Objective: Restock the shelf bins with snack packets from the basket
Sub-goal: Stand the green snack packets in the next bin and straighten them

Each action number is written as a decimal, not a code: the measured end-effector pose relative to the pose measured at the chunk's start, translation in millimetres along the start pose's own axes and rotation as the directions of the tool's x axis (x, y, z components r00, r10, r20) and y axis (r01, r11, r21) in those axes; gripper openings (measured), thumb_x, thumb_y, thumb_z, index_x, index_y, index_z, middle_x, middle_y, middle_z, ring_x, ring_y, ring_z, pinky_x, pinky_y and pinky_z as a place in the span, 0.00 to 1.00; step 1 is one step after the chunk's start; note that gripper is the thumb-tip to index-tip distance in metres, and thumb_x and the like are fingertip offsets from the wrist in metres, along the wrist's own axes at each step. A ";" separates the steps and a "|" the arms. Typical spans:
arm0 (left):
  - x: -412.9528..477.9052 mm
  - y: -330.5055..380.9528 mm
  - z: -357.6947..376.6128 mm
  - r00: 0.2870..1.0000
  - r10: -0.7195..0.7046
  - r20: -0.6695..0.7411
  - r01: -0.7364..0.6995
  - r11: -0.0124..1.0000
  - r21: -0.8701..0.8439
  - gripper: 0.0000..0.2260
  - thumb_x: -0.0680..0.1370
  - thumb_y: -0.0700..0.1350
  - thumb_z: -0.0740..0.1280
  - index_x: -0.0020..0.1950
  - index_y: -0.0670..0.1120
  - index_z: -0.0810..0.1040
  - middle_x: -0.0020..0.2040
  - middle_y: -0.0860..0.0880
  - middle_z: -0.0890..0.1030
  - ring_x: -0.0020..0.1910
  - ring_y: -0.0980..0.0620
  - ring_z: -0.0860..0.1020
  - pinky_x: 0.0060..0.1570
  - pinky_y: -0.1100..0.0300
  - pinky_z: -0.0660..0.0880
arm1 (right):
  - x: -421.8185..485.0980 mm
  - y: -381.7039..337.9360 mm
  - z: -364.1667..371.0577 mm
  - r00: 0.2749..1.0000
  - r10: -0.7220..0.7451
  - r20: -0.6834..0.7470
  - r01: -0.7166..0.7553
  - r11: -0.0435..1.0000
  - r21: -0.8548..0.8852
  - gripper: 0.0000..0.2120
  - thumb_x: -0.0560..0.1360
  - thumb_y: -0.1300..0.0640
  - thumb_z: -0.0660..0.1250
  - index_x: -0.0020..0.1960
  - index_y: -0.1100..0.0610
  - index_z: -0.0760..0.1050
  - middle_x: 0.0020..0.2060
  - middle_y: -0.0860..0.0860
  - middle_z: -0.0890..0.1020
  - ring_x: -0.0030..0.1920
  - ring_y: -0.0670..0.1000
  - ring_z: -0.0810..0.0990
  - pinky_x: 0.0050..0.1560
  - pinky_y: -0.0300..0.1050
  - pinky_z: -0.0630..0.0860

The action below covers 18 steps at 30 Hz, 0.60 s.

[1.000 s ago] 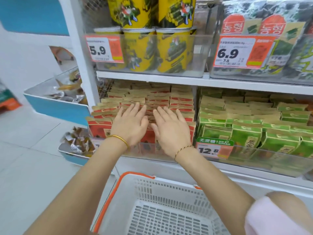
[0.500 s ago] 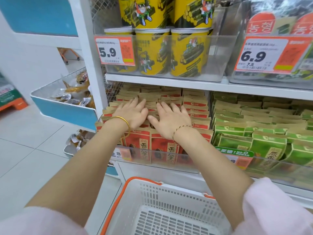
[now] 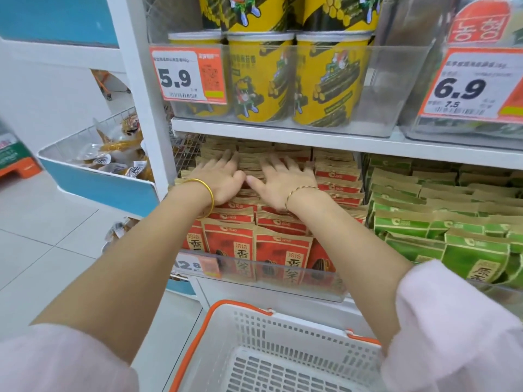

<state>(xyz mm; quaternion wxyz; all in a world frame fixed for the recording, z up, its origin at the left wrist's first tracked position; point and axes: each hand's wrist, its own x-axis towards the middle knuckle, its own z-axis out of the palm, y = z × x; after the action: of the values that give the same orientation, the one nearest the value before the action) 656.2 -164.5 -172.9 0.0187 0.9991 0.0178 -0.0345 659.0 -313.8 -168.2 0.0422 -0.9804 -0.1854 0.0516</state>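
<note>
Red and brown snack packets (image 3: 280, 250) stand in rows in a clear shelf bin (image 3: 263, 275) on the lower shelf. My left hand (image 3: 219, 179) lies flat on the packet tops, fingers straight and pointing to the back of the bin. Beside it, thumbs nearly touching, my right hand (image 3: 283, 182) presses the packets the same way. Neither hand holds a packet. Below my arms stands the white basket (image 3: 254, 329) with orange handles; the part of its floor that I see holds no packets.
Green packets (image 3: 441, 219) fill the bin to the right. On the shelf above stand yellow tubs (image 3: 263, 77) in a clear bin, with price tags 5.9 and 6.9. A blue-fronted wire bin (image 3: 107, 188) of wrapped snacks juts out at the left over the tiled floor.
Both hands have slid further back over the packet tops, toward the rear of the bin. My view has moved closer to the shelf.
</note>
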 end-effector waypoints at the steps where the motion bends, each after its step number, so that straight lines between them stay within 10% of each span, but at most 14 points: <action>1: 0.8 -1.4 0.4 1.000 0.014 -0.003 -0.014 1.000 -0.002 0.25 0.81 0.52 0.44 0.78 0.50 0.44 0.78 0.48 0.45 0.77 0.47 0.50 0.73 0.49 0.49 | 0.9 0.8 2.2 1.000 0.009 0.001 -0.009 1.000 0.000 0.32 0.79 0.35 0.40 0.78 0.49 0.45 0.77 0.47 0.45 0.77 0.54 0.45 0.73 0.62 0.43; 11: 9.5 7.3 -8.6 0.995 -0.103 0.010 0.102 0.994 0.047 0.24 0.81 0.54 0.44 0.78 0.53 0.48 0.78 0.47 0.47 0.76 0.44 0.49 0.74 0.45 0.46 | -11.9 5.0 1.5 0.997 -0.045 -0.056 0.044 0.999 -0.017 0.29 0.80 0.38 0.42 0.77 0.52 0.52 0.77 0.49 0.52 0.76 0.54 0.51 0.72 0.59 0.50; 18: 30.6 49.6 -1.4 0.999 0.044 0.029 -0.045 0.999 0.015 0.25 0.81 0.52 0.44 0.78 0.50 0.44 0.78 0.47 0.45 0.77 0.49 0.46 0.74 0.49 0.44 | -14.3 49.2 -2.4 0.971 0.234 -0.055 -0.237 0.969 -0.062 0.34 0.79 0.37 0.43 0.77 0.57 0.49 0.77 0.54 0.51 0.76 0.57 0.49 0.73 0.61 0.48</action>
<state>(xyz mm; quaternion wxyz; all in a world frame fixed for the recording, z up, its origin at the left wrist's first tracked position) 688.6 -212.9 -171.9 0.0121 0.9987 -0.0049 -0.0487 663.7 -364.8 -169.6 0.0067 -0.9973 -0.0681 0.0265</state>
